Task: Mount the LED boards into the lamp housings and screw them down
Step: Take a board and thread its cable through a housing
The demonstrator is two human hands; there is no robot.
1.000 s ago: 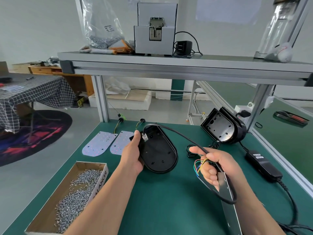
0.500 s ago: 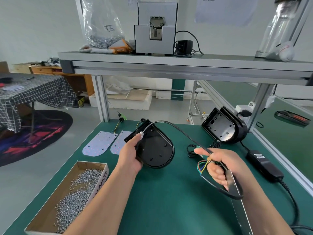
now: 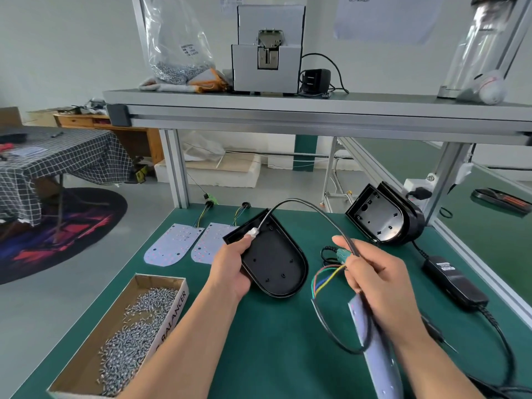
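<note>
Two loose LED boards (image 3: 172, 244) lie flat and side by side at centre left of the frame on the green desk (image 3: 273, 364), their coloured leads running toward the far edge. At centre frame the left hand (image 3: 230, 272) grips one black lamp housing (image 3: 276, 263) by its left rim, fingers curled beneath and the thumb on top, just beside a white connector (image 3: 253, 232) at the housing's straight end. The housing is open side up and tilted; whether its rounded end touches the desk cannot be told. A black cable (image 3: 302, 201) rises from that connector, arcs across to the right and passes into the right hand (image 3: 377, 275), which pinches it between thumb and forefinger, the remaining fingers curled. The same hand holds a third LED board (image 3: 381, 375), seen nearly edge-on and extending toward the lower right, with coloured wires (image 3: 324, 279) looping out at its left. Further black housings (image 3: 380, 218) stand on edge at centre right. A cardboard box of screws (image 3: 121, 335) sits at lower left. A black power adapter (image 3: 454, 280) lies at right, near the desk edge.
</note>
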